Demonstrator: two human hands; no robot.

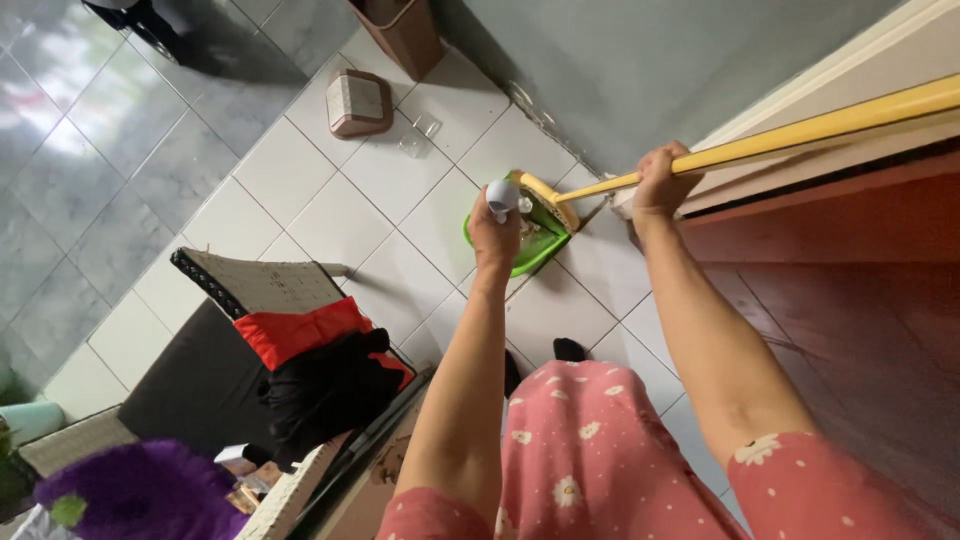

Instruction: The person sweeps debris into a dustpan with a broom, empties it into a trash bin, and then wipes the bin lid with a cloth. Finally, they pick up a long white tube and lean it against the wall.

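At the far left, a purple fluffy thing lay at the bottom edge, with a pale green pot just above it. Next to them stood a wicker chair draped with a red and black bag; the chair's dark seat cushion showed beside the bag. Higher up, on the white tiled floor, sat a small brownish square box, and just beyond it the base of a brown bin leaned at the grey wall.

Toward the middle, the left hand was closed around the white handle of a green dustpan, which rested tilted on the floor close to the wall. The fingers wrapped the handle fully; only its rounded white end showed above the fist. The broom's yellow head sat inside the pan, touching it.

Further right, the right hand gripped the yellow broomstick in a tight fist, the stick running up and away to the right edge along a pale door frame. Below that lay a reddish-brown wooden floor. At the bottom, pink flowered clothing covered the person's body and both upper arms, and a dark-socked foot peeked out on the tiles.
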